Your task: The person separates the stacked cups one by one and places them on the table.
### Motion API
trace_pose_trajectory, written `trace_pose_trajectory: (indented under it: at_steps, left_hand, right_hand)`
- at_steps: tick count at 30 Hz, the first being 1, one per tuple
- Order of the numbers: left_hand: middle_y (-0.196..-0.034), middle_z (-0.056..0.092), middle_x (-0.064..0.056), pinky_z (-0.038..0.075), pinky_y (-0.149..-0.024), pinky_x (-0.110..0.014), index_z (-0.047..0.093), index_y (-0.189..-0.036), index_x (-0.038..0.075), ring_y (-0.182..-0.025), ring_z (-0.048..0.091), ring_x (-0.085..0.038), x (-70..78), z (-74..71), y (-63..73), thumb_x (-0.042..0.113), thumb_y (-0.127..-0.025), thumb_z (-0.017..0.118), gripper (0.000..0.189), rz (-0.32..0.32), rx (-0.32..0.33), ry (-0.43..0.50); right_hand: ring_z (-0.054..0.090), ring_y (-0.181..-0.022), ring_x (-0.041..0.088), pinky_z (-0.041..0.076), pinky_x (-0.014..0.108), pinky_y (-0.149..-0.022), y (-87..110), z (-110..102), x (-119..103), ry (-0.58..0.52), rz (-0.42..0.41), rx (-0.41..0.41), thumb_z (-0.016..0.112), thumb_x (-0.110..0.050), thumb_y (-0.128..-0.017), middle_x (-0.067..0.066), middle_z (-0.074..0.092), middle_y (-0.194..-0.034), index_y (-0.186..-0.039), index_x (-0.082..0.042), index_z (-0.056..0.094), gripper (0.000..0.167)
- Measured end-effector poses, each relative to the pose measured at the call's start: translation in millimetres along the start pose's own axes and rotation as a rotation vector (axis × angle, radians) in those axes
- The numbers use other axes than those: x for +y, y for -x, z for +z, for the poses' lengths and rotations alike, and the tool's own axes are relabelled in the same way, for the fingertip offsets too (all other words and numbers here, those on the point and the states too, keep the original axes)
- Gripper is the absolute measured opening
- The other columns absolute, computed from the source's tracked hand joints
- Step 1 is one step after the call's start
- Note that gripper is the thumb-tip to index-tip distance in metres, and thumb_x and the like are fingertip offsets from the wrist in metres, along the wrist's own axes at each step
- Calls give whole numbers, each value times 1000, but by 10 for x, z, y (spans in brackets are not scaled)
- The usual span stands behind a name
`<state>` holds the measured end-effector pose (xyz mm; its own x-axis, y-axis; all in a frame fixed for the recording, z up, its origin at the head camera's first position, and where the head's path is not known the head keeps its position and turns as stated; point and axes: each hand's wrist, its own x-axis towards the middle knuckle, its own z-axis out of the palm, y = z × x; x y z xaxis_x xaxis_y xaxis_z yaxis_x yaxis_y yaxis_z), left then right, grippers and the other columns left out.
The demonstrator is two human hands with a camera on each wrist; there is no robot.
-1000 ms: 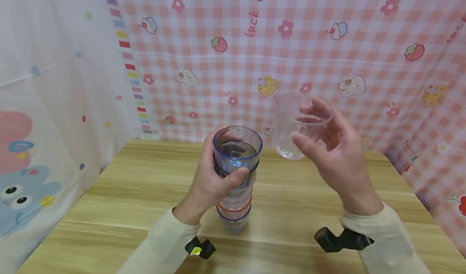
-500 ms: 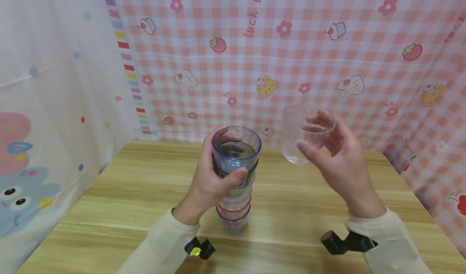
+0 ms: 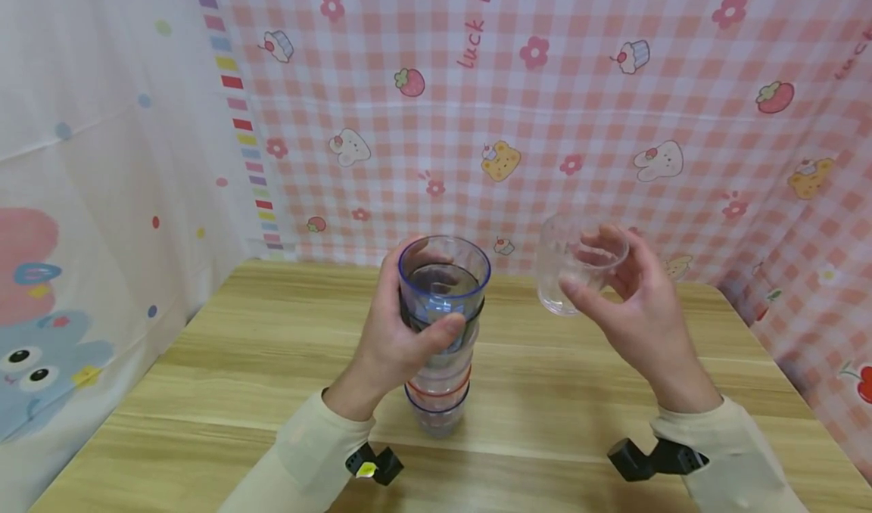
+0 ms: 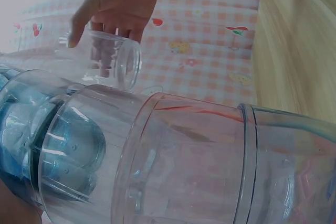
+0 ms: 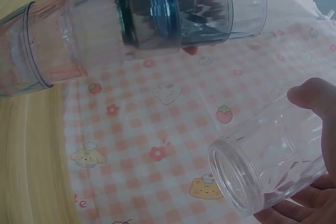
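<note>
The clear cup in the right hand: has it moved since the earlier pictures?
Yes, the clear cup has moved down and slightly right in the head view, against the printed yellow bear.

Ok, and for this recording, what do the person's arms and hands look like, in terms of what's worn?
The left hand and right hand are ungloved. The left sleeve and right sleeve are plain cream. Each wrist bears an angular black device; the left device has a yellow mark, the right device shows none.
</note>
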<state>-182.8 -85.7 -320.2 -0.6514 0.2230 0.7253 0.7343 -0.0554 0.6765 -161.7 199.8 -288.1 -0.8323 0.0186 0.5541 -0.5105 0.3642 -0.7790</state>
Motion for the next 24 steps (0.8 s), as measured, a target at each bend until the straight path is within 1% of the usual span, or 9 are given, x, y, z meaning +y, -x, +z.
trace_pose_trajectory:
  at_steps: [5,9,14,16,20,24]
  left_hand:
    - [-143,57,-21,58,-105,-34,37,-156,6,-123,64,-36,5,1,0,70,-90,76,100,-1,-3,1]
    - [-143,57,-21,58,-105,-34,36,-156,7,-123,64,-36,8,-1,3,70,-90,76,100,-3,-4,-1]
    - [-144,56,-21,58,-105,-35,35,-157,7,-123,64,-36,8,-2,6,71,-90,76,101,-9,-5,-3]
    - [-144,56,-21,58,-105,-35,36,-157,7,-123,64,-36,9,-1,5,71,-89,76,101,-12,-5,-4]
    - [-143,57,-21,58,-105,-34,36,-156,6,-123,64,-36,9,3,5,71,-89,76,102,-9,-3,-2]
    - [-143,57,-22,57,-105,-33,36,-155,5,-123,64,-33,3,6,3,70,-90,76,101,4,4,3]
  right_hand:
    - [64,-125,6,47,9,-107,15,-6,68,-12,34,-5,80,1,-94,-7,62,-136,-149,-5,50,63]
    - [63,-126,6,46,8,-107,27,-20,133,-18,66,-15,80,0,-94,-13,61,-136,-149,-11,47,65]
    - [60,-128,7,45,7,-107,46,-37,212,-30,105,-40,79,-3,-97,-8,59,-140,-148,-17,45,63]
    - [60,-128,8,45,7,-107,53,-38,246,-37,121,-45,79,-4,-97,-5,58,-141,-148,-17,44,64]
    - [59,-128,7,46,6,-106,68,-40,316,-42,150,-52,79,-4,-97,-5,57,-143,-149,-18,41,66]
    - [58,-129,4,45,5,-105,78,-53,370,-27,176,-56,79,-7,-98,-8,55,-143,-150,-17,39,66]
